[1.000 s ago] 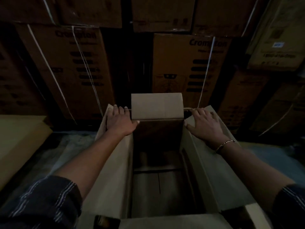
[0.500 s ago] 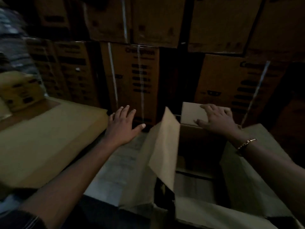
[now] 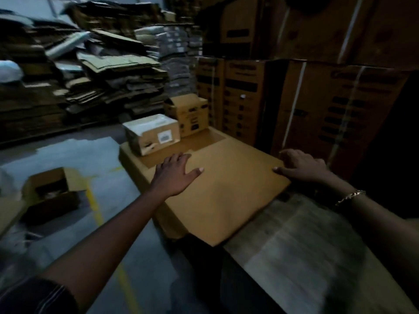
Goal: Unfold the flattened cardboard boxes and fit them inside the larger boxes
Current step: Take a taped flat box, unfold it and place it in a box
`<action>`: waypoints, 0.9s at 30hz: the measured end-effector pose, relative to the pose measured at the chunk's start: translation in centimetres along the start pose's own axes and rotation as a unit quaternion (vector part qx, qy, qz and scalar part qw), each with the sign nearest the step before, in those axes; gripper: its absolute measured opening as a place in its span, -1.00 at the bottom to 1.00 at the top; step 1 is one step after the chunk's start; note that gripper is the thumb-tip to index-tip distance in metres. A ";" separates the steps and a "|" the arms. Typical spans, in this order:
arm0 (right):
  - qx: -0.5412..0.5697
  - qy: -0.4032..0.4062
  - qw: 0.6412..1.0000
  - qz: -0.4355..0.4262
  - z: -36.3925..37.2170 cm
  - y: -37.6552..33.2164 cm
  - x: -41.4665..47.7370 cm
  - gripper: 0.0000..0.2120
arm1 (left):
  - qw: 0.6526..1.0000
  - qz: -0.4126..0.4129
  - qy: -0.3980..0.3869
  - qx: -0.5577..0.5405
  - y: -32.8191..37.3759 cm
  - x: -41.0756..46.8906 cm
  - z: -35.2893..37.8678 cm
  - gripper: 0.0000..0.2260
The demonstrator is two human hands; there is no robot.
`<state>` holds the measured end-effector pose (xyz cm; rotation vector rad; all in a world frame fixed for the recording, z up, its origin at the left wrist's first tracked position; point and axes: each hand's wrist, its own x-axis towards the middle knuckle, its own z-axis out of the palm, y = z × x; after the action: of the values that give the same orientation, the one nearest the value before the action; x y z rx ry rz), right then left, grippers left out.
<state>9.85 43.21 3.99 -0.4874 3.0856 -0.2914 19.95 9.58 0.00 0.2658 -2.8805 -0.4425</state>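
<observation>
A stack of tan flattened cardboard boxes [image 3: 229,191] lies low in the middle of the view. My left hand [image 3: 173,176] rests flat on the top sheet near its left side, fingers spread, holding nothing. My right hand [image 3: 303,166] sits at the sheet's right edge, thumb on top and fingers bent over the edge; whether it grips the sheet is unclear. A pale, blurred flap of the larger box [image 3: 294,257] fills the lower right, next to the stack.
On the far end of the stack sit a white-topped small box [image 3: 152,132] and an open brown box [image 3: 188,114]. Printed strapped cartons [image 3: 317,105] wall off the right. Heaps of flat cardboard [image 3: 102,71] stand at the back left. An open box [image 3: 52,196] sits on the floor beside a yellow line [image 3: 95,207].
My view swung left, away from the open larger box. Both hands left that box's flaps and came down on the stack of flattened boxes.
</observation>
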 end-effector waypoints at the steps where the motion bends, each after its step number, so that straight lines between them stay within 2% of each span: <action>1: 0.015 -0.007 1.000 -0.013 1.0 -2.1 1.7 -0.33 | 1.000 -0.018 0.000 -0.005 -2.3 1.0 -0.5 -0.35; 5: 0.084 -0.046 0.994 -0.053 4.6 -8.1 7.2 -0.25 | 0.997 -0.068 -0.007 -0.020 -9.2 5.2 -1.0 -0.38; 9: 0.145 -0.089 0.984 -0.062 7.2 -11.3 13.3 -0.34 | 0.996 -0.082 -0.020 -0.031 -13.4 10.0 -0.1 -0.38; 15: 0.241 -0.133 0.959 -0.072 9.7 -16.6 24.1 -0.36 | 0.993 -0.109 -0.005 -0.036 -19.8 17.9 0.0 -0.42; 23: 0.313 -0.191 0.927 -0.073 13.7 -24.1 34.3 -0.36 | 0.990 -0.134 -0.004 -0.035 -28.5 27.2 -0.3 -0.52; 27: 0.374 -0.206 0.903 -0.039 17.0 -27.7 38.3 -0.37 | 0.988 -0.137 -0.011 -0.063 -33.7 34.2 1.1 -0.53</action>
<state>-17.59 2.49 -6.68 -0.5346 2.2964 -1.1382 -8.27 -28.92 -5.38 0.6430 -2.8314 -0.6758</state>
